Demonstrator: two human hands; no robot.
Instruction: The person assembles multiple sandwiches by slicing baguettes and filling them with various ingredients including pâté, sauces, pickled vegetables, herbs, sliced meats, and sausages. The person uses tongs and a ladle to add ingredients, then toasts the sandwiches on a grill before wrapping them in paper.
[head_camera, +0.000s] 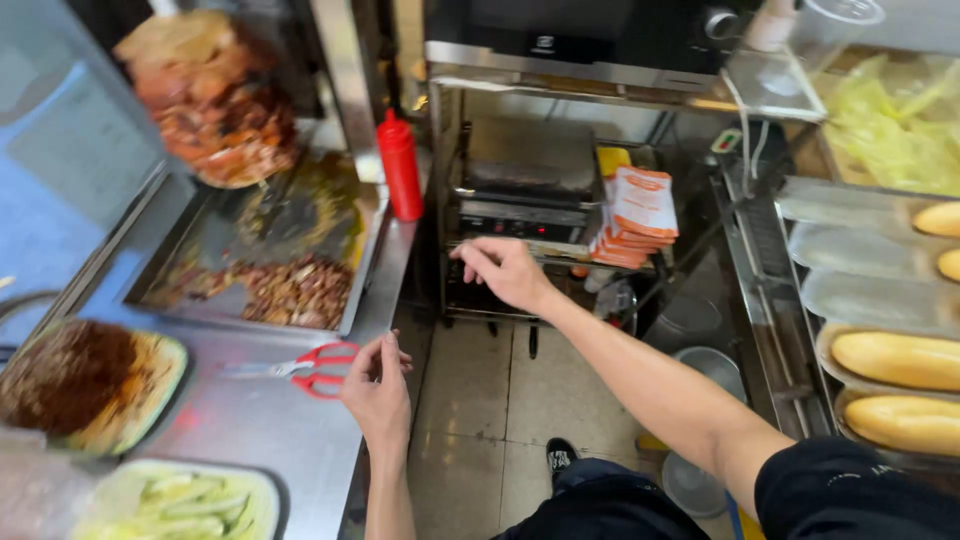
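Our left hand (378, 392) sits at the steel table (270, 430) edge, fingers loosely curled, empty, just touching or next to the red-handled scissors (305, 368) lying flat at its 10 o'clock; contact unclear. Our right hand (505, 272) reaches forward at 12 o'clock, fingers bent down onto the front edge of the dark flat sandwich press (525, 190) on the wire shelf, gripping nothing we can confirm. Orange paper sleeves (640, 212) stacked at the press's 3 o'clock, close by for reach. Red squeeze bottle (400, 165) at 11, shaved-meat tray (285, 285) beyond the scissors. Baguettes (895, 360) racked at 3 o'clock. Aisle between is narrow; our right arm spans it.
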